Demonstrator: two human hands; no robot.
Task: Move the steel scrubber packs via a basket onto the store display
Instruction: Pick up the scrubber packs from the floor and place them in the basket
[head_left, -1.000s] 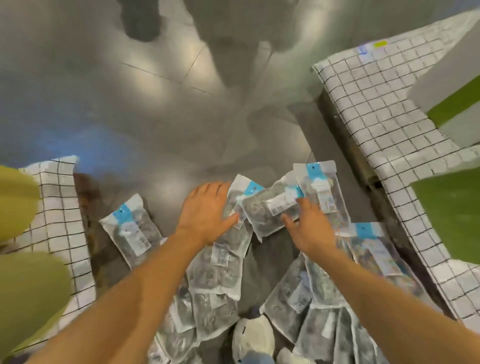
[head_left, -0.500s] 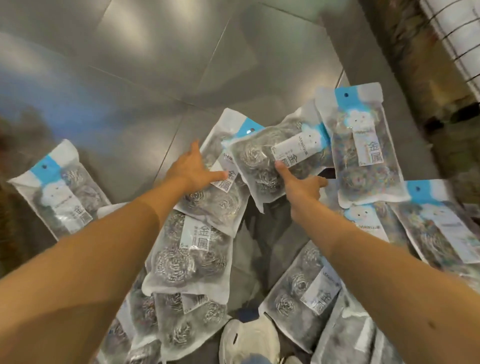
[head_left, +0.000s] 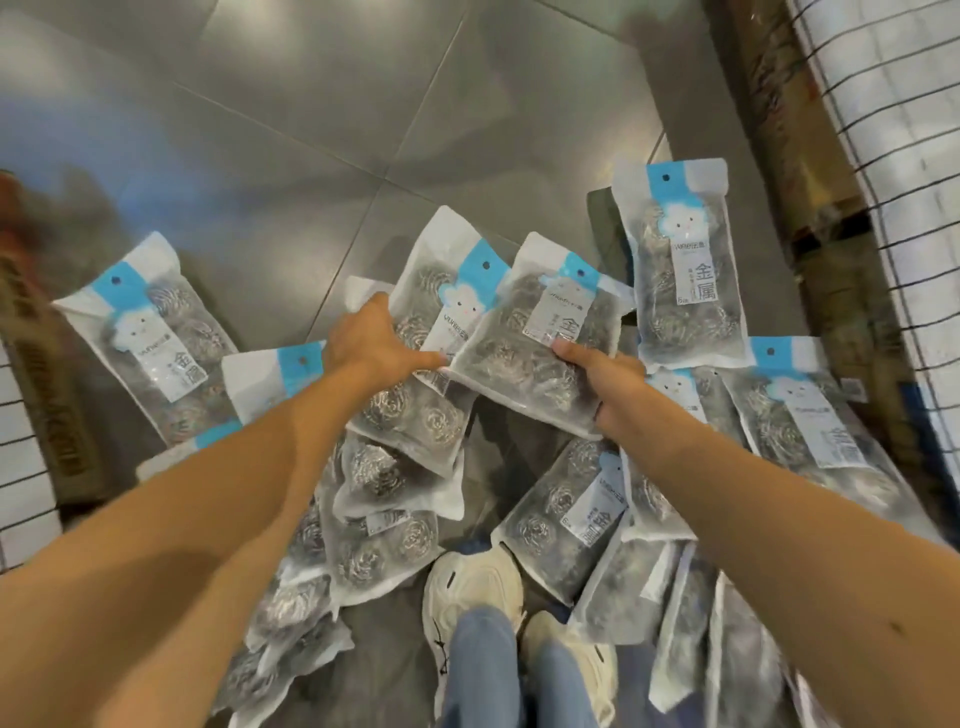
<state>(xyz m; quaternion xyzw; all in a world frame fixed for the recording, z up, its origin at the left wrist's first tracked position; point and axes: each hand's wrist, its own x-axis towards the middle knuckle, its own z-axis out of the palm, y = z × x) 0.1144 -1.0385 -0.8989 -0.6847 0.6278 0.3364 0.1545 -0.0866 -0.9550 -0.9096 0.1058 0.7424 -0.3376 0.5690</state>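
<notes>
Several clear packs of steel scrubbers with blue-and-white headers lie scattered on the grey floor. My left hand (head_left: 366, 340) grips one pack (head_left: 439, 312) near its middle, thumb on top. My right hand (head_left: 605, 382) holds a neighbouring pack (head_left: 535, 343) at its lower right edge, thumb on top and fingers underneath. The two packs overlap. Another pack (head_left: 680, 265) lies flat to the right, and one (head_left: 150, 332) lies at the far left. No basket is in view.
My white shoes (head_left: 472, 587) and blue jeans stand among packs at the bottom centre. A white wire-grid display (head_left: 893, 171) rises on the right over a brown base. A cardboard box edge (head_left: 47, 405) sits on the left. Grey tiled floor (head_left: 337, 104) stretches ahead.
The view has dropped closer to the floor. My right hand went from touching the pack with a finger to gripping its lower edge. My left hand closed around its pack.
</notes>
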